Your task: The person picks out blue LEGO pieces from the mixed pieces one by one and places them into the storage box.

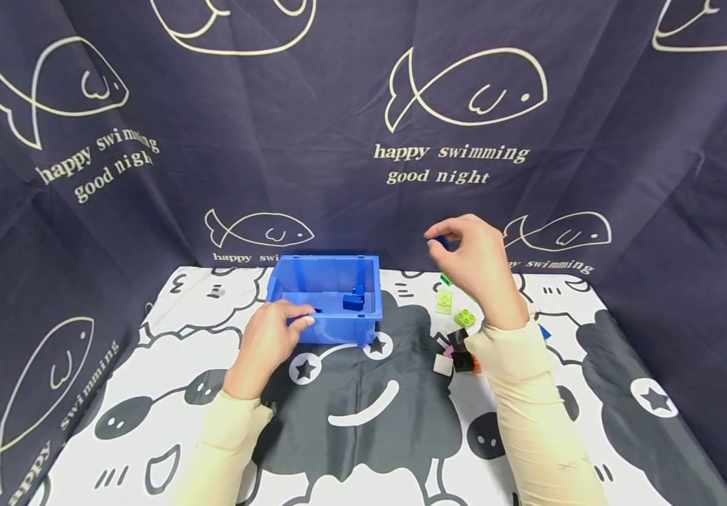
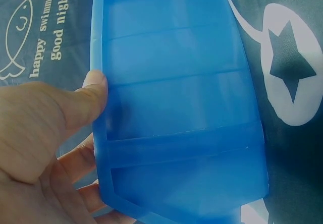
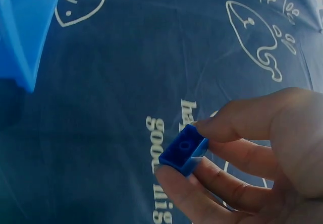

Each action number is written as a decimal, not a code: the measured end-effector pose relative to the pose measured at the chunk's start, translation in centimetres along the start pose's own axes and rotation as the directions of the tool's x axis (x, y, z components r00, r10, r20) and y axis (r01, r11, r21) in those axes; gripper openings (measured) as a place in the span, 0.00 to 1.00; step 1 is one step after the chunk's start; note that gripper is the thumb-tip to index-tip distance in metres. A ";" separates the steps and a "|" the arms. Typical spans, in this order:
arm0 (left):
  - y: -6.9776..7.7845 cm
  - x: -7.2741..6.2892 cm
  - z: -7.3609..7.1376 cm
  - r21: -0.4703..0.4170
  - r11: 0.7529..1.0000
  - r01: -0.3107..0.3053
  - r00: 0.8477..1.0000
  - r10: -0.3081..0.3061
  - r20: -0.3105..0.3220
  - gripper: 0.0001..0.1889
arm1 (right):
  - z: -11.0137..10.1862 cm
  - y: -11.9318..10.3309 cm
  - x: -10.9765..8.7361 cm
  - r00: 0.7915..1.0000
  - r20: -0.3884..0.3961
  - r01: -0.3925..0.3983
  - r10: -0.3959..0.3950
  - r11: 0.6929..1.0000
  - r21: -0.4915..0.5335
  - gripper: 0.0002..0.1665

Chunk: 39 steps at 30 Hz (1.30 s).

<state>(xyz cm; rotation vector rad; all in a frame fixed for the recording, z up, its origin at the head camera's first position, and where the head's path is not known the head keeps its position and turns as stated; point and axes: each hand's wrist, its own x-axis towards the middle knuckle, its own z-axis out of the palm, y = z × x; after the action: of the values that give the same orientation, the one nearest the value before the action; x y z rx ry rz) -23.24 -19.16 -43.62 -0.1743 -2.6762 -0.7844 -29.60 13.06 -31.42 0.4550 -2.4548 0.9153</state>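
My left hand (image 1: 270,344) grips the front rim of a blue plastic bin (image 1: 338,330), thumb on the outer wall and fingers over the inside. The left wrist view shows that ribbed outer wall (image 2: 176,103) up close. A few blue building bricks (image 1: 353,302) lie on the bin floor, toward its right side. Raised above the table, to the right of the bin, my right hand (image 1: 480,263) pinches a small blue building brick (image 3: 184,148) between thumb and fingertips. Its hollow underside faces the right wrist camera.
Under and beside my right forearm lie loose bricks: a pale green one (image 1: 443,302), a lime one (image 1: 464,318), a black one (image 1: 462,362), a white one (image 1: 443,365), pink and orange pieces. A blue piece (image 1: 545,331) sits right of that arm. A dark curtain (image 1: 338,140) hangs behind.
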 end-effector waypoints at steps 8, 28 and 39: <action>-0.1 0.0 0.1 0.001 1.000 0.001 1.000 -0.001 -0.001 0.12 | 1.3 -2.0 0.9 0.998 0.058 0.011 -0.013 1.000 0.024 0.09; 0.1 0.1 -0.1 -0.001 1.000 0.005 1.000 -0.005 -0.003 0.12 | 5.1 -4.3 3.0 0.972 0.232 -0.037 0.032 0.999 0.017 0.09; 0.1 0.1 0.0 0.008 1.000 0.028 1.000 -0.028 0.015 0.13 | 8.0 -5.3 3.1 0.938 0.346 -0.023 0.018 1.000 0.011 0.07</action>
<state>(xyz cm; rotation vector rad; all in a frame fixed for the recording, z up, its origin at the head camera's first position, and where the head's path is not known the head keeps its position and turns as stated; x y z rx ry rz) -23.25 -19.08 -43.50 -0.1419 -2.7009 -0.7837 -32.30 3.35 -32.25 0.6454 -2.7742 0.9285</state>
